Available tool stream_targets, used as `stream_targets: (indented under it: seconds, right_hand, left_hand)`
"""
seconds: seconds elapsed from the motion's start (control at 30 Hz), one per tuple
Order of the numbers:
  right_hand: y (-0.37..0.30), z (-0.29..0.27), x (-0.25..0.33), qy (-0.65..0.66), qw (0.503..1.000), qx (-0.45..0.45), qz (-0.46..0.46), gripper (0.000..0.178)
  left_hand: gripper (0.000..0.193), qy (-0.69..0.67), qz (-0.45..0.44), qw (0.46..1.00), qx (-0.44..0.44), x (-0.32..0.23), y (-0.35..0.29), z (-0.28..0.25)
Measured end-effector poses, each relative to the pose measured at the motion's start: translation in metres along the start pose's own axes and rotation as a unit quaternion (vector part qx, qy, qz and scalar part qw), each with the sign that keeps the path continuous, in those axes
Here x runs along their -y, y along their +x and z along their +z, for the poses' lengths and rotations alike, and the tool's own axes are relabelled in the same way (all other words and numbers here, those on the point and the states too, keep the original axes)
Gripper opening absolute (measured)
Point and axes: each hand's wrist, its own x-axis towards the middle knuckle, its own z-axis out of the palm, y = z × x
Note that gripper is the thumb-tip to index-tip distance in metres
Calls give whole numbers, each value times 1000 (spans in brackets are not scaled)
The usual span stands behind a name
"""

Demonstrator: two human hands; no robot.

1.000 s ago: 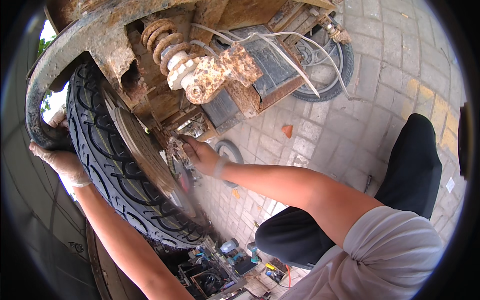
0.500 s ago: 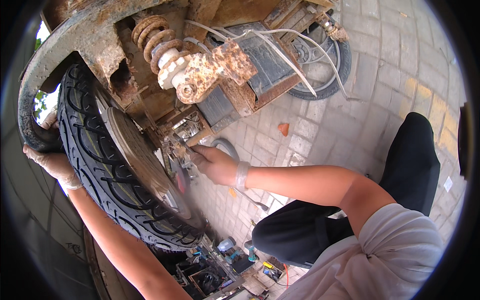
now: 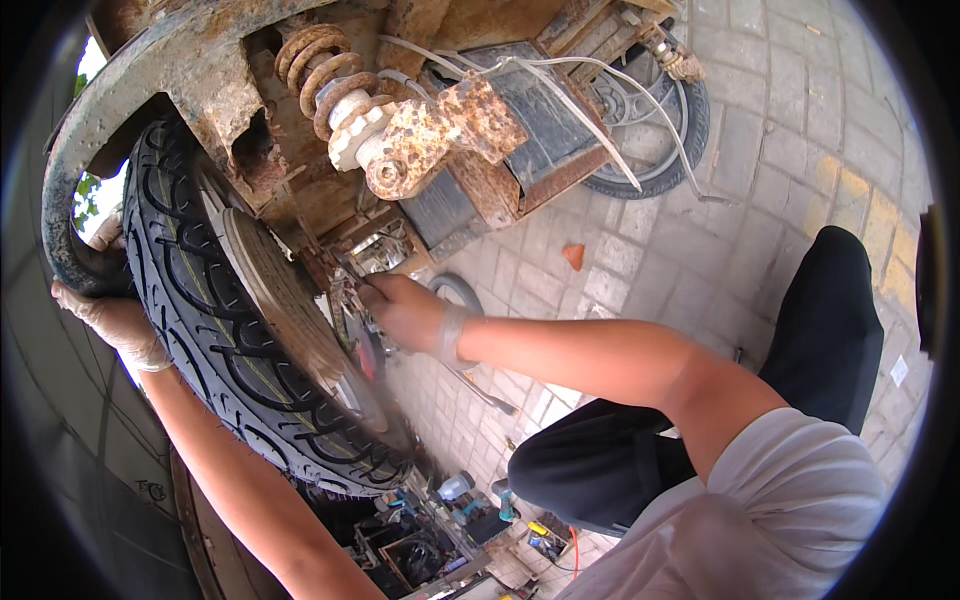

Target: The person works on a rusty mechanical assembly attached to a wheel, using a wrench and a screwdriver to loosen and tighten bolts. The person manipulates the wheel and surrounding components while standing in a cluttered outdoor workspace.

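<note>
My left hand [image 3: 122, 328], in a thin translucent glove, is closed around the lower end of a curved, dark metal frame tube [image 3: 62, 205], next to a black treaded tyre [image 3: 225, 335]. Some of its fingers are hidden behind the tube. My right hand [image 3: 408, 312], gloved and slightly blurred, is closed around a long metal bar tool [image 3: 487, 393], whose flattened end sticks out below the wrist. The tool's upper end meets small metal parts beside the wheel hub [image 3: 270, 290]; the exact contact is hidden.
Above hang a rusty coil spring [image 3: 318, 72] and a rusted bracket [image 3: 440, 135]. A loose pale cable [image 3: 590, 120] crosses near another wheel [image 3: 650, 130]. Tools and a tray [image 3: 410, 560] lie below on brick paving, which also holds an orange fragment [image 3: 573, 257].
My right hand has moved left and slightly up, closer to the wheel, and the bar tool has shifted with it. My left hand keeps its grip. The whole view has shifted slightly.
</note>
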Motion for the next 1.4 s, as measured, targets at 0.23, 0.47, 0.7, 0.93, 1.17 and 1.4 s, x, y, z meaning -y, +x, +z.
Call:
stream_targets:
  seconds: [0.23, 0.47, 0.7, 0.93, 1.17, 1.4]
  right_hand:
    - [-28, -32, 24, 61, 987, 67, 135, 34]
    - [9, 4, -66, -61, 980, -40, -183, 35]
    - [16, 16, -61, -5, 970, -76, -232, 25]
    - [-1, -16, 37, 251, 953, 75, 151, 21]
    - [-31, -16, -5, -129, 983, -8, -133, 40]
    - [7, -3, -59, -35, 984, -27, -174, 36]
  left_hand:
    - [99, 63, 43, 996, -56, 3, -11, 23]
    - [95, 37, 32, 999, -22, 1, 2, -3]
    - [93, 43, 46, 998, 24, 1, 10, -16]
    - [94, 47, 31, 998, -37, 4, 3, -7]
    - [98, 60, 29, 998, -24, 2, -1, 3]
    - [95, 55, 31, 996, -60, 2, -4, 12]
